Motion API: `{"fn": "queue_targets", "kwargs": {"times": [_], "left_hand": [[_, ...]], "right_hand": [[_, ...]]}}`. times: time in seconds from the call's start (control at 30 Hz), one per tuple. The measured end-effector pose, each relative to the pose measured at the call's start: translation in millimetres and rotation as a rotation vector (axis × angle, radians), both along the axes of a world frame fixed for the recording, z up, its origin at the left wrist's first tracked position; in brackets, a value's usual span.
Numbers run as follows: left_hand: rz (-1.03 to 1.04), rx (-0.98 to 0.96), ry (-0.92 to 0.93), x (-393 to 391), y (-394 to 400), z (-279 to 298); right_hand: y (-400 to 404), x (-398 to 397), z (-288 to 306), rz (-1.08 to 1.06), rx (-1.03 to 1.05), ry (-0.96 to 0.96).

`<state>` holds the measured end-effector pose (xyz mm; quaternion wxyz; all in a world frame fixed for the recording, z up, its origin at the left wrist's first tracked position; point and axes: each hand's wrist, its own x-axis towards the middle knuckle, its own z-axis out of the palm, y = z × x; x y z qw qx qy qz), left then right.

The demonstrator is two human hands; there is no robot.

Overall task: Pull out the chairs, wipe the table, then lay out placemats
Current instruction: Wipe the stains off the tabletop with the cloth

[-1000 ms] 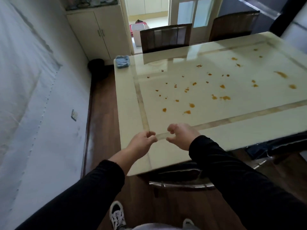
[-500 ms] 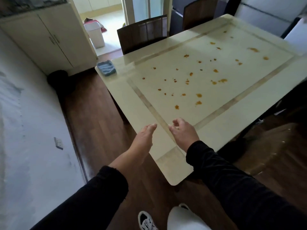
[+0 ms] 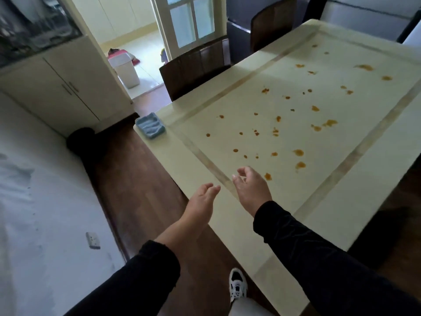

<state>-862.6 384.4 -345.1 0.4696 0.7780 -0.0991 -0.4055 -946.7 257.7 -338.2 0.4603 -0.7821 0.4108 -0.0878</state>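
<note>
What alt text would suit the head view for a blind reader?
Two empty hands, left hand and right hand, reach over a cream table spattered with orange stains. A folded blue cloth lies at its far left corner; two dark chairs stand beyond.

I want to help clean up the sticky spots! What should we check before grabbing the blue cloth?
1. Both hands free: left hand and right hand are open and hold nothing. Ok.
2. Blue cloth in sight, on the table corner. Ok.
3. Cloth within reach: lies well beyond the hands. Not ok.
4. Orange spots wiped away. Not ok.
5. Far chairs pulled out: both sit against the table. Not ok.
6. Cloth damp: cannot tell.
</note>
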Motion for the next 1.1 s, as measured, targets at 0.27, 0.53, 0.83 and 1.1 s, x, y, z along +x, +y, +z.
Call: {"fn": "queue_targets", "kwargs": {"times": [0.27,0.53,0.83,1.1], "left_hand": [[-0.040,0.093,-0.248,76.3,-36.6,10.2],[-0.063,0.303,-0.563,197.1,-61.2,-9.1],[-0.294,0.559,-0.776,368.6,-68.7,-49.7],[-0.633,0.669,-0.928,417.7,-65.4,-80.5]], "right_hand": [[-13.1,68.0,2.3,0.002,-0.037,0.021],[-8.2,122.1,-17.1,-0.089,-0.087,0.073],[31.5,243.7,-40.2,-0.315,-0.064,0.124],[48.3,281.7,-45.5,-0.355,-0.030,0.173]]}}
